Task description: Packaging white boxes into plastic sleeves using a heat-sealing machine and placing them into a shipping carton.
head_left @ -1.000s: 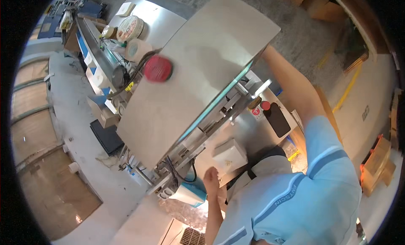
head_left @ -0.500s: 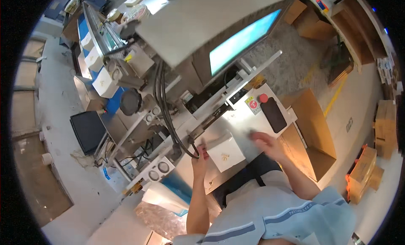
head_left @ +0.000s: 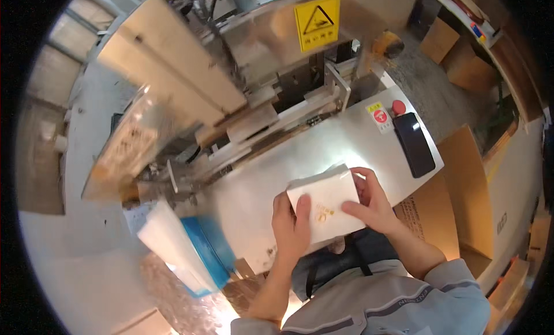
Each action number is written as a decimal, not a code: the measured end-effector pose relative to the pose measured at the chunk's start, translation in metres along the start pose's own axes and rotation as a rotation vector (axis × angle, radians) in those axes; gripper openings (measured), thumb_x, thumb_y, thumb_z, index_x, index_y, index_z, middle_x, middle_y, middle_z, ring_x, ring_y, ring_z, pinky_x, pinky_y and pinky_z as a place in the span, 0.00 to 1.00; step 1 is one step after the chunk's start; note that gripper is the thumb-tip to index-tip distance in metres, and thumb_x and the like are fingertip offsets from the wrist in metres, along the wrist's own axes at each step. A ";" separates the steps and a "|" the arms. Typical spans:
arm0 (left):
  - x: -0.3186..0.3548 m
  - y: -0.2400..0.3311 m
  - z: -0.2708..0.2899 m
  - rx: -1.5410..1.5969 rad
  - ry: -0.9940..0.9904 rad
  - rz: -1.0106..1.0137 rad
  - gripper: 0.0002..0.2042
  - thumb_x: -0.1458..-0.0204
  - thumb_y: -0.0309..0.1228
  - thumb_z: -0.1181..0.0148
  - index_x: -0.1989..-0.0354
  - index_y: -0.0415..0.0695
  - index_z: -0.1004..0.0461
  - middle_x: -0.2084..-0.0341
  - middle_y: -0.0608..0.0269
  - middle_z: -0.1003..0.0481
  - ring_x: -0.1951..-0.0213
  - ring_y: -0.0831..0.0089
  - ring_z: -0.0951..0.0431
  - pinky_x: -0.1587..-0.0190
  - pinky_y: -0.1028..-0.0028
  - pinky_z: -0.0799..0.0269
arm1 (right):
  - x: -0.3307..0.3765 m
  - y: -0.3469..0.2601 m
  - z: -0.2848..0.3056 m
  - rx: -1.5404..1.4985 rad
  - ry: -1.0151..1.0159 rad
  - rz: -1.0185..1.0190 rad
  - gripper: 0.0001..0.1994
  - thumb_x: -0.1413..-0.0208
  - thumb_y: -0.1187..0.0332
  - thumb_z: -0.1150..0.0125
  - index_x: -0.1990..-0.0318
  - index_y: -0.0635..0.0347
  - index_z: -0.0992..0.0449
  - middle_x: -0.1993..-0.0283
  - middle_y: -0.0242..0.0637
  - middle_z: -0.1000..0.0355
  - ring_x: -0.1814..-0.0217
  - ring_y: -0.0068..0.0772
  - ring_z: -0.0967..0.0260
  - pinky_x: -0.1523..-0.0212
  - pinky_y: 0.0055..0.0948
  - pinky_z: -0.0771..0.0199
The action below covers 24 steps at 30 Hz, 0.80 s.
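Note:
A white stack of folded paper napkins with a small gold mark lies on the steel machine table. My left hand grips its near left edge, thumb on top. At the stack's right side my right hand holds it, fingers spread over the top. Both hands close on the same stack just in front of my body.
A steel packing machine with a yellow warning sticker rises behind the table. A red button and a black panel sit at the table's right end. A blue and white bin stands left. Cardboard boxes stand right.
The view has swung down onto the table. My right hand came in from the right and now holds the white stack together with my left hand.

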<state>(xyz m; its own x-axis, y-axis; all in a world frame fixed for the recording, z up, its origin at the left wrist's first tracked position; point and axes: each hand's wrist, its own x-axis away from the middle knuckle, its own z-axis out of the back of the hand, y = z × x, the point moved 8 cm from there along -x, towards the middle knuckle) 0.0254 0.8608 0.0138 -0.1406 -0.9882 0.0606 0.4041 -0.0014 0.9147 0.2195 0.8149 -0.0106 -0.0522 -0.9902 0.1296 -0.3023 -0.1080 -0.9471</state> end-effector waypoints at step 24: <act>0.001 0.008 0.100 0.574 0.291 -0.168 0.05 0.42 0.23 0.39 0.61 0.35 0.27 0.69 0.58 0.22 0.69 0.69 0.19 0.64 0.73 0.21 | 0.033 0.008 0.041 0.008 -0.007 0.242 0.45 0.45 0.72 0.33 0.25 0.62 0.56 0.41 0.48 0.30 0.40 0.35 0.30 0.41 0.34 0.29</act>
<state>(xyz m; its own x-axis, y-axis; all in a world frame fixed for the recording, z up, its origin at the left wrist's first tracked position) -0.0620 0.8748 0.0616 0.1221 -0.9828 -0.1385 -0.1586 -0.1571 0.9748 0.2546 0.7773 -0.0256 -0.1156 -0.9879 -0.1030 -0.2738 0.1313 -0.9528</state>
